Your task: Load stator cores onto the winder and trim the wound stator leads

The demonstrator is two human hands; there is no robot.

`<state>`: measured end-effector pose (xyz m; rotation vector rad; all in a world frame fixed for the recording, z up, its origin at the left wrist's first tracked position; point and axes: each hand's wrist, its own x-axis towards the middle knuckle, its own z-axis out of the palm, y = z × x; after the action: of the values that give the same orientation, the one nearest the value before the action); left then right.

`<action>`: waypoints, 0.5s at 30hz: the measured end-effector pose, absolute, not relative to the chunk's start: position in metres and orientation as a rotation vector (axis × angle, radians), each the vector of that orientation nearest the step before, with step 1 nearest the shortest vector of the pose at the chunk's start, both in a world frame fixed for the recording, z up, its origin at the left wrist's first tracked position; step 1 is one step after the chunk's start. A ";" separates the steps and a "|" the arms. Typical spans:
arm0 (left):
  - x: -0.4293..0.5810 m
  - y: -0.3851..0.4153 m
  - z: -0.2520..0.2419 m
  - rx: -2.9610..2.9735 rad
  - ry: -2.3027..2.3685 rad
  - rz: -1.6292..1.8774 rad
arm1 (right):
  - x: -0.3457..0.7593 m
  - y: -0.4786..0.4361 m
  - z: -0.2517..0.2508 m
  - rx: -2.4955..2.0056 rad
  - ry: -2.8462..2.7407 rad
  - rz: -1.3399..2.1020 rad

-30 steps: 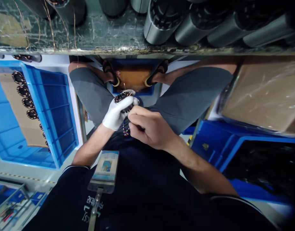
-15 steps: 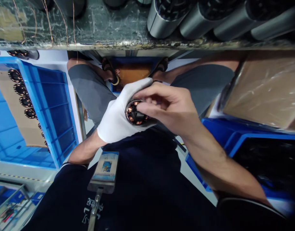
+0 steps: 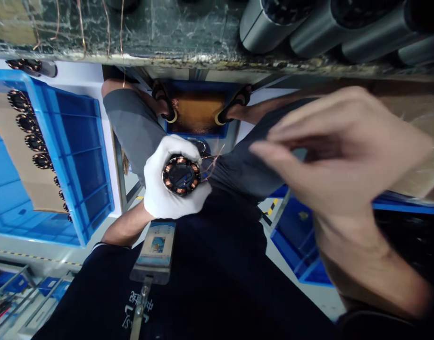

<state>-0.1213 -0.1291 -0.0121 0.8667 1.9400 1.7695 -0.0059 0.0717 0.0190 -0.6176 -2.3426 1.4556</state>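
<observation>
A stator (image 3: 181, 175), a dark ring with copper coils around its inside, sits in my gloved left hand (image 3: 156, 189), whose fingers wrap round its side. Its open end faces up at me. Thin copper wire ends (image 3: 213, 165) stick out from its right side, with a bit of blue near their base. My bare right hand (image 3: 337, 151) is raised well to the right, apart from the stator. Its fingers are curled with the thumb near them, but motion blurs them, and I cannot make out anything in them.
Several metal cylinders (image 3: 259, 28) stand along the bench (image 3: 188, 33) edge, where loose copper wires (image 3: 80, 28) hang down. At left, a blue crate (image 3: 86, 141) holds cardboard and several stators (image 3: 26, 123). A blue bin (image 3: 302, 241) stands at right, and an orange-bottomed tray (image 3: 196, 111) lies between the feet.
My right hand has come away from the stator and moved right and closer to the camera. The left hand keeps the stator, slightly left of before; its wire ends now show.
</observation>
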 end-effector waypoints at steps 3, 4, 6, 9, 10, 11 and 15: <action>-0.131 -0.125 -0.005 0.964 1.876 1.723 | -0.001 0.071 0.025 -0.171 -2.578 1.238; -0.132 -0.124 -0.003 0.994 1.886 1.680 | 0.001 0.071 0.023 -0.071 -2.565 1.212; -0.135 -0.125 -0.001 1.075 1.977 1.543 | 0.006 0.074 0.017 0.049 -2.569 1.165; -0.137 -0.132 -0.002 1.282 2.154 1.199 | 0.012 0.079 0.012 0.016 -2.818 1.078; -0.137 -0.134 -0.003 1.351 2.190 1.083 | 0.013 0.078 0.012 -0.031 -2.902 1.070; -0.137 -0.136 -0.004 1.404 2.215 0.976 | 0.014 0.077 0.013 -0.069 -2.955 1.093; -0.129 -0.139 -0.003 1.517 2.239 0.804 | 0.007 0.062 0.018 -0.050 -3.024 1.344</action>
<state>-0.1289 -0.1388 -0.0026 1.5171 2.2393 0.8037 0.0074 0.0623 0.0175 -0.0496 -3.0241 1.3440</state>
